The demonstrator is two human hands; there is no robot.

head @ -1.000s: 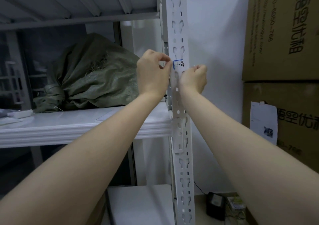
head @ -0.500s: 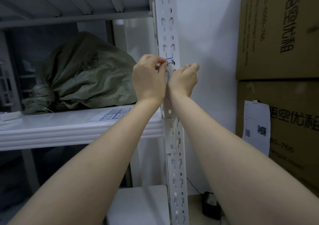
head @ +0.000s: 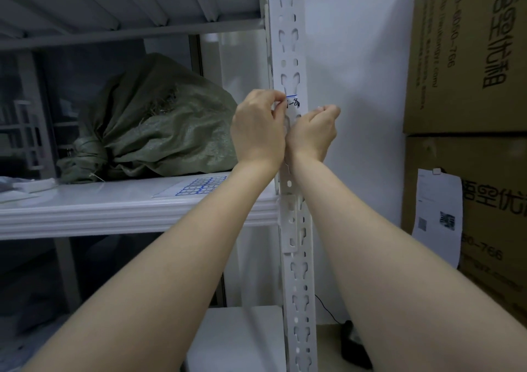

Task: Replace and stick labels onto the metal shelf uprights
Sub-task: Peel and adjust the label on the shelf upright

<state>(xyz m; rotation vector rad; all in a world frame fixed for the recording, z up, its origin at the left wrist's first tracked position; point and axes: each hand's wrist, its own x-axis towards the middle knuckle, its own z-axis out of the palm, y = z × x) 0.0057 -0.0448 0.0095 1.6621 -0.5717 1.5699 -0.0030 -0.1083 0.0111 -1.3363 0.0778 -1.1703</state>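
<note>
A white perforated metal upright [head: 291, 43] runs top to bottom through the middle of the view. A small white label [head: 293, 102] with a blue border and black handwriting sits on it at hand height. My left hand [head: 258, 126] pinches the label's left edge with thumb and fingertips. My right hand [head: 312, 132] is beside the upright's right edge with its fingers curled; whether it touches the label is hidden. A sheet of blue-bordered labels [head: 199, 186] lies on the white shelf [head: 114, 209] to the left.
A green woven sack [head: 154, 123] fills the back of the shelf. Stacked cardboard boxes [head: 467, 58] stand at the right, one with a paper slip [head: 437, 215]. A black device with a cable [head: 353, 343] lies on the floor by the wall.
My left thumb and fingers have closed over more of the label's left part. The view has drifted, bringing the label sheet on the shelf into sight. Both hands stay at the upright.
</note>
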